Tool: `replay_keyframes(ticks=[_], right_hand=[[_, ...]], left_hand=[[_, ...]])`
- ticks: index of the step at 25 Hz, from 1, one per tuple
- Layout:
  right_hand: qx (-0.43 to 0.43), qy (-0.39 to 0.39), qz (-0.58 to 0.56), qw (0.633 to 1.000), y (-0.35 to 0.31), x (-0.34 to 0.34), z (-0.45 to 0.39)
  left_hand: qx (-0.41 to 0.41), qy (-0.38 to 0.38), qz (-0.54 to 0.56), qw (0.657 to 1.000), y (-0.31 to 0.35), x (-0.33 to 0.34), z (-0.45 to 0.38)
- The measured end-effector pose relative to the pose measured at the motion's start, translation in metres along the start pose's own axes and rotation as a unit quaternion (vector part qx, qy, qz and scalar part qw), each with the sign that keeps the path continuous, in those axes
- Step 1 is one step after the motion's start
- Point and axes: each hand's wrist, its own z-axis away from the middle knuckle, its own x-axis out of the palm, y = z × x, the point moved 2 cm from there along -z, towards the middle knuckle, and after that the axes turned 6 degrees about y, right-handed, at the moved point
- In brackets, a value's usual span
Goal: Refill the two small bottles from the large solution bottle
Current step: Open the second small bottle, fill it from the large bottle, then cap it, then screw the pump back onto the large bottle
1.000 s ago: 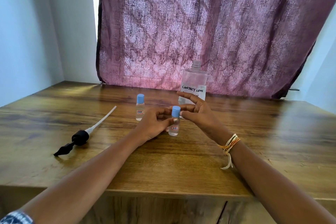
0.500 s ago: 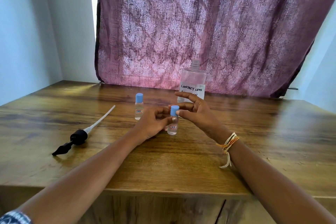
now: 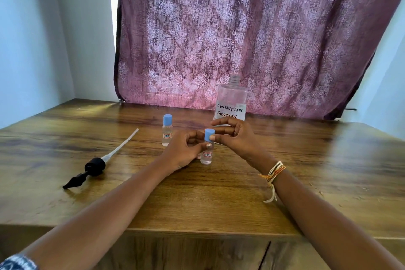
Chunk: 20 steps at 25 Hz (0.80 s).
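Steadying near bottle (image 3: 206, 153) at table (image 3: 219, 204) centre – left hand (image 3: 183, 153) grip holds body so right hand (image 3: 235, 138) grip can pinch-twist cap (image 3: 209, 134) | second bottle (image 3: 167, 130) at 11 o'clock | open solution bottle (image 3: 231, 103) at 1 o'clock – ready to pour

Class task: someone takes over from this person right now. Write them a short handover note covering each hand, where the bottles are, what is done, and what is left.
Left hand holds the near small bottle by its body, upright on the table.
Right hand pinches its blue cap, which is on the bottle.
Second small bottle stands capped, behind and to the left.
Large bottle stands uncapped at the back; its pump lies on the table to the left.
Done: large bottle opened.
Left: uncap both small bottles, fill them, recap.
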Motion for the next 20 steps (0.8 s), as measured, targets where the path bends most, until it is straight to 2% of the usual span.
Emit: replay_keyframes(ticks=[7,11,13,15,18,20], right_hand=[[-0.023,-0.031,-0.014,0.999,0.006,0.000,0.003],[-0.016,-0.042,-0.010,0.999,0.006,-0.001,0.005],[-0.033,-0.018,0.028,0.999,0.003,-0.004,0.004],[-0.068,0.038,0.092,0.993,-0.007,-0.009,0.006],[-0.144,0.128,0.119,0.974,-0.029,-0.005,0.012],[-0.204,0.137,0.125,0.961,-0.042,0.009,0.018]], left_hand=[[0.026,-0.002,-0.013,1.000,0.001,-0.001,0.005],[0.010,-0.001,-0.007,1.000,0.005,-0.007,0.009],[0.003,0.028,-0.035,0.999,0.004,-0.015,0.007],[0.003,0.056,-0.063,0.996,0.006,-0.021,0.006],[0.019,0.089,-0.121,0.989,0.013,-0.029,0.007],[0.028,0.108,-0.181,0.977,0.016,-0.041,0.011]])
